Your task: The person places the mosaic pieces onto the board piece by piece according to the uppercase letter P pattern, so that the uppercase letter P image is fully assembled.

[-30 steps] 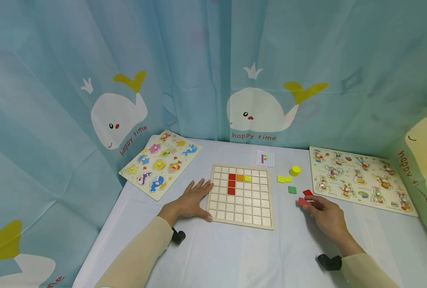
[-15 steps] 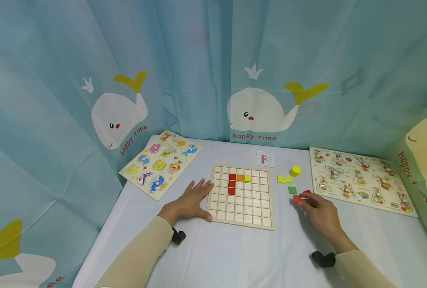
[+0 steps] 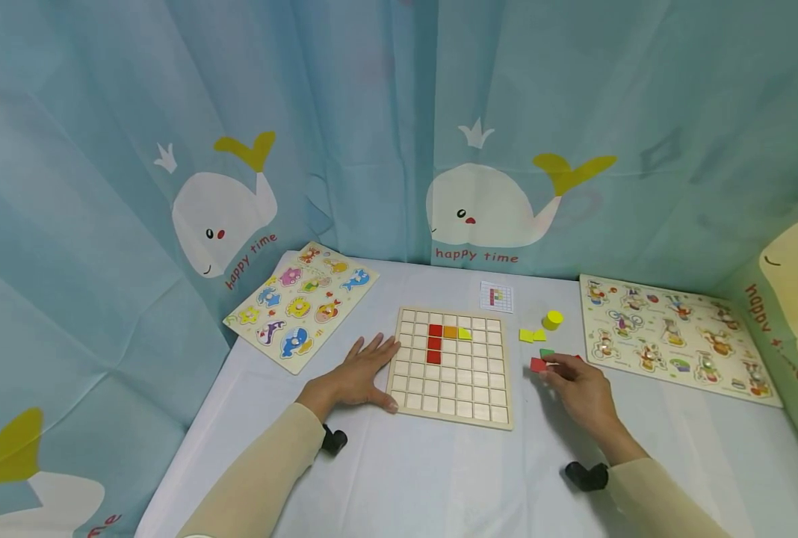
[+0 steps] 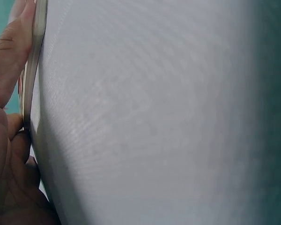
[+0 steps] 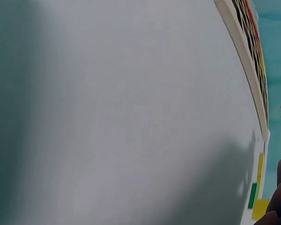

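Note:
My left hand (image 3: 353, 377) rests at the left edge of a wooden grid board (image 3: 462, 388), its thumb and fingers spread along the frame. In the left wrist view, the thumb (image 4: 9, 51) lies against the board's side. Set in the board are a column of red square tiles (image 3: 434, 344), an orange tile (image 3: 450, 332) and a yellow-green tile (image 3: 464, 333) with one cut corner. To the right of the board, my right hand (image 3: 583, 392) pinches a red square tile (image 3: 538, 365) above the table. It partly hides a green tile (image 3: 546, 351) and another red tile (image 3: 578, 357).
Yellow tiles (image 3: 532, 335) and a yellow cylinder (image 3: 552, 320) are on the table right of the board. A small pattern card (image 3: 496, 297) lies behind it. Animal puzzle boards lie at left (image 3: 314, 305) and right (image 3: 654, 329). A blue curtain (image 3: 372, 187) encloses the table.
My right hand has moved left toward the board with the red tile between its fingers, now partly covering the green tile. The left hand has stayed in place.

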`<state>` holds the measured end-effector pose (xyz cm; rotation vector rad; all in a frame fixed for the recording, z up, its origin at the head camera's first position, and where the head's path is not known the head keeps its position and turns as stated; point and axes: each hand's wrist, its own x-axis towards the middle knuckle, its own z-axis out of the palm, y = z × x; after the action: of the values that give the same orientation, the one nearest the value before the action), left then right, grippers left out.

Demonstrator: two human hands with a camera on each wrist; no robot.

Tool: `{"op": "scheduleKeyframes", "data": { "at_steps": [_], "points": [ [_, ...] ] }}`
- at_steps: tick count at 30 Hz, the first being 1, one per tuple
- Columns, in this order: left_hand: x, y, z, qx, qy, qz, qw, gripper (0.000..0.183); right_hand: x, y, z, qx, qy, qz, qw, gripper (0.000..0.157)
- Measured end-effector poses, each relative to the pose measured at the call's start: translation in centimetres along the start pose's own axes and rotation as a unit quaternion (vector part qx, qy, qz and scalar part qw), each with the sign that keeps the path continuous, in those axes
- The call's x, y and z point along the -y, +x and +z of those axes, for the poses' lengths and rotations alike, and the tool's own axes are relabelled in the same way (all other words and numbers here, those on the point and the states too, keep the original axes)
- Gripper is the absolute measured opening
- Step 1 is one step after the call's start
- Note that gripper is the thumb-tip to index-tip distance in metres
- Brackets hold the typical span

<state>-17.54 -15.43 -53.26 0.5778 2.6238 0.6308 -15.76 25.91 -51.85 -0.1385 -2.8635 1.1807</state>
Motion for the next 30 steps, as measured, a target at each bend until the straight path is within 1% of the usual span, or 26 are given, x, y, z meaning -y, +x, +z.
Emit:
{"op": "scheduleKeyframes", "data": {
  "at_steps": [2,7,9,15,23,30],
  "points": [
    [0.0,0.0,0.0,-0.001,-0.001,0.001,1.0,0.124,0.3,0.1,0.3,-0.001,0.006,-0.008,1.0,0.035],
    [0.0,0.0,0.1,-0.002,-0.003,0.0,1.0,0.125,1.6,0.2,0.9,0.011,0.019,-0.005,1.0,0.034],
    [0.0,0.0,0.1,-0.002,-0.006,-0.001,1.0,0.127,2.0,0.2,1.2,0.016,0.022,0.0,1.0,0.035],
    [-0.2,0.0,0.1,-0.003,-0.004,0.002,1.0,0.136,3.2,0.4,2.1,0.027,0.037,-0.008,0.999,0.035],
    [-0.2,0.1,0.1,-0.002,0.011,0.003,0.9999,0.136,4.8,0.5,3.7,0.047,0.06,-0.009,0.997,0.034],
    [-0.2,0.1,0.0,-0.004,0.004,0.004,1.0,0.135,6.1,0.3,5.2,0.062,0.083,-0.025,0.994,0.032]
  ]
}}
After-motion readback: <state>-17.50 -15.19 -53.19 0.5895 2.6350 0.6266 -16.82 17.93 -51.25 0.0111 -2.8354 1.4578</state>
